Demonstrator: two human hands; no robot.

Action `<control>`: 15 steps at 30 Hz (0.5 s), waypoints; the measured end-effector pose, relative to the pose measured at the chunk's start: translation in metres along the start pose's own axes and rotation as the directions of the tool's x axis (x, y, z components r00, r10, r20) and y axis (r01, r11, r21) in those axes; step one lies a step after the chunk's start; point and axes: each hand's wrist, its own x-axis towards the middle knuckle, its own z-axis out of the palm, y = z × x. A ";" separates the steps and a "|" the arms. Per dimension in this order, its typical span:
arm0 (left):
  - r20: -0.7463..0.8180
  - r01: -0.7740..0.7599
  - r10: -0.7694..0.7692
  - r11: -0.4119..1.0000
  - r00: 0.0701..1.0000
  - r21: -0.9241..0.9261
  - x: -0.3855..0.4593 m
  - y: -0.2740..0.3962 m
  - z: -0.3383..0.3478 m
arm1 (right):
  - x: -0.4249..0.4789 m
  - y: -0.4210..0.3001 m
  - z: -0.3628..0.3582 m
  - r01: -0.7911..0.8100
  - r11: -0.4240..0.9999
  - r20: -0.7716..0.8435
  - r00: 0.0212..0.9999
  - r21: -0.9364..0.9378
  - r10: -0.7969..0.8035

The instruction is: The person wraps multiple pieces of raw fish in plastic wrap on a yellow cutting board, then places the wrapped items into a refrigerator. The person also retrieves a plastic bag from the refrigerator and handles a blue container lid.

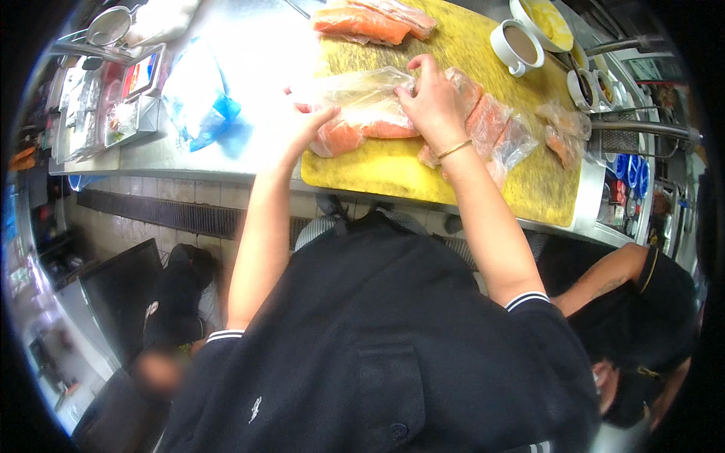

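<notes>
On a yellow cutting board (385,175) lies a piece of orange-pink fish (391,129), partly under a clear plastic bag (362,90). My left hand (311,124) is at the left end of the plastic, its fingers partly lost in glare. My right hand (433,99), with a bangle at the wrist, pinches the plastic's right edge between thumb and fingers. Several plastic-wrapped fish pieces (490,122) lie just right of and partly behind my right hand. More orange fish fillets (362,25) rest at the board's far edge, and a small wrapped piece (561,144) lies at its right.
A white cup of brown sauce (518,46) and a bowl with yellow contents (546,25) stand at the back right. A blue plastic bag (218,119) lies on the steel counter at left, near boxes and a strainer (110,25). Other people are at lower left and right.
</notes>
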 end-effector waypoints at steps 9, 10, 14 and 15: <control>-0.182 -0.672 0.758 0.644 0.627 0.367 -0.093 0.069 -0.026 | -0.015 0.003 -0.026 0.089 0.864 -0.041 0.996 0.496 -0.079; -0.156 -0.736 0.811 0.580 0.565 0.351 -0.101 0.066 -0.011 | -0.022 0.003 -0.023 0.098 0.854 -0.040 0.995 0.511 -0.090; -0.203 -0.857 0.902 0.427 0.381 0.289 -0.128 0.062 0.010 | -0.031 0.001 -0.023 0.164 0.900 0.103 0.969 0.405 -0.223; -0.210 -0.874 0.909 0.408 0.361 0.264 -0.135 0.067 0.010 | -0.031 0.000 -0.019 0.221 0.895 0.102 0.955 0.388 -0.280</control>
